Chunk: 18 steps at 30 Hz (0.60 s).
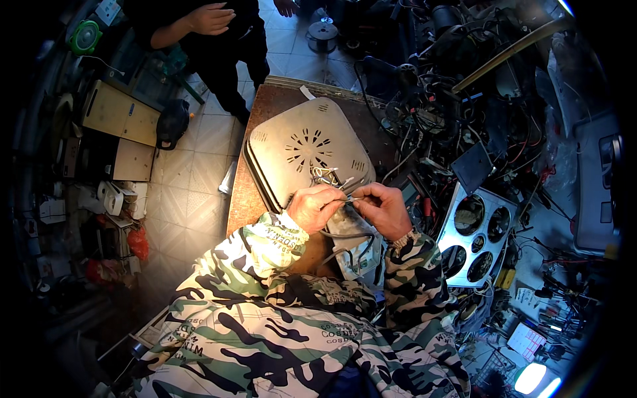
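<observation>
Taking the clock face from the fingertips, the left hand (315,207) sits at 9 o'clock and the right hand (383,209) at 3, thumbs and fingers of both pinched on a thin wire (349,199) at the centre, its end too small to make out. Loose leads (325,176) show just beside it at 11 o'clock, over the beige vented case (305,142), which lies on the brown table (247,207). A grey cable (352,235) bends below the hands at 6. Well apart are a four-holed panel (478,239) between 3 and 4, a lit lamp (530,378) between 4 and 5, a spool (322,36) near 12, and a co-worker's hand (211,19) near 11
</observation>
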Tool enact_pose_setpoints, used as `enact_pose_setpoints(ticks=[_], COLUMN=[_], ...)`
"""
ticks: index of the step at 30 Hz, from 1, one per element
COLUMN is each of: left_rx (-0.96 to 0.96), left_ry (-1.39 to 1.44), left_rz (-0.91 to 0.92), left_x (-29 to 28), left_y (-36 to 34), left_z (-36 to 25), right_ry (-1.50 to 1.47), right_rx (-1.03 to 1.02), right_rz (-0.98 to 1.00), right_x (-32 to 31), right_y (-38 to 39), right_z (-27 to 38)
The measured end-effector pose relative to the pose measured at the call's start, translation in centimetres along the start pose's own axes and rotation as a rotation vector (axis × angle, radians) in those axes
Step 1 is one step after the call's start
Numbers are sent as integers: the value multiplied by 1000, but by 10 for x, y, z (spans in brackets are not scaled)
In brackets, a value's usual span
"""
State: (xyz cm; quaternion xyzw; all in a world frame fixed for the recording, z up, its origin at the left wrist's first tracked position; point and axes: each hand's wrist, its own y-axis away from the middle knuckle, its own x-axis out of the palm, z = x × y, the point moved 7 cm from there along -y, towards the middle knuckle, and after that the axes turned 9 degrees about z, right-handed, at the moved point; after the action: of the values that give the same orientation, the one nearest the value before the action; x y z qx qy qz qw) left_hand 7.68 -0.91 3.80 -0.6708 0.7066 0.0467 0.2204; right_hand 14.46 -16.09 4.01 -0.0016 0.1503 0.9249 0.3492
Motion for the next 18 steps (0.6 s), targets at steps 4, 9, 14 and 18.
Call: enact_pose_setpoints(ticks=[4, 9, 14, 18], left_rx=[3, -24, -99, 44], left_ry=[12, -11, 13, -121], left_rz=[-4, 4, -6, -3], left_x=[-1, 0, 3, 4], left_y=[0, 0, 2, 0], left_z=[0, 0, 5, -2], right_ry=[-40, -54, -55, -88], right_rx=[49, 36, 40, 80], right_rz=[19, 23, 11, 1], right_x=[2, 3, 3, 4], right_y=[-1, -2, -3, -3], right_z=[-3, -12, -19, -18])
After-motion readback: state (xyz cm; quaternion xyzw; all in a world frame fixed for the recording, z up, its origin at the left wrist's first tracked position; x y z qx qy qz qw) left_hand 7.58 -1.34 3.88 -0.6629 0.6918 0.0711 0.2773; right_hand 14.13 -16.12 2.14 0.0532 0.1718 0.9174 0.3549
